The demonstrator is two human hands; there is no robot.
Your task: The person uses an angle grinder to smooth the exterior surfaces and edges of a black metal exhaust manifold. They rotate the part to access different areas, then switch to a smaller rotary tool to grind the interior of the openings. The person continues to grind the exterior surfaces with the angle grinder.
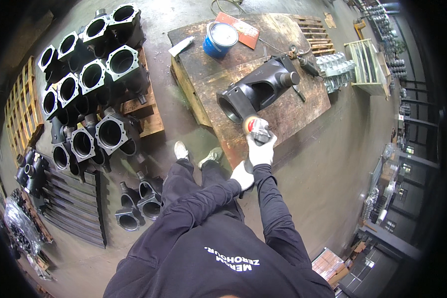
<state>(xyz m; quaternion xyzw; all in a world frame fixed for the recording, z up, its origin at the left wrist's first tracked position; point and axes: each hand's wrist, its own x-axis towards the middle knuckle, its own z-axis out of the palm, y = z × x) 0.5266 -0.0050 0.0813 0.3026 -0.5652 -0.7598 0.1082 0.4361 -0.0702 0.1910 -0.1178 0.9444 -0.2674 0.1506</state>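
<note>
Both my hands wear white gloves and are closed around an angle grinder (260, 132). My right hand (261, 151) grips it near the metal head, while my left hand (242, 177) holds the body further back. The grinder's round disc (250, 124), red and tan, is at the near flange of a black cast housing (256, 89); I cannot tell if they touch. That housing lies on its side on a worn wooden table (211, 84), with a large opening along it and a stub shaft at its far right end.
A blue bucket (214, 48), a red board (248, 34) and a white tube (181, 46) sit at the table's far side. Beside the housing lies a dark-handled tool (299, 93). Stacked castings (92, 77) stand left; more castings (129, 218) lie on the floor near my legs.
</note>
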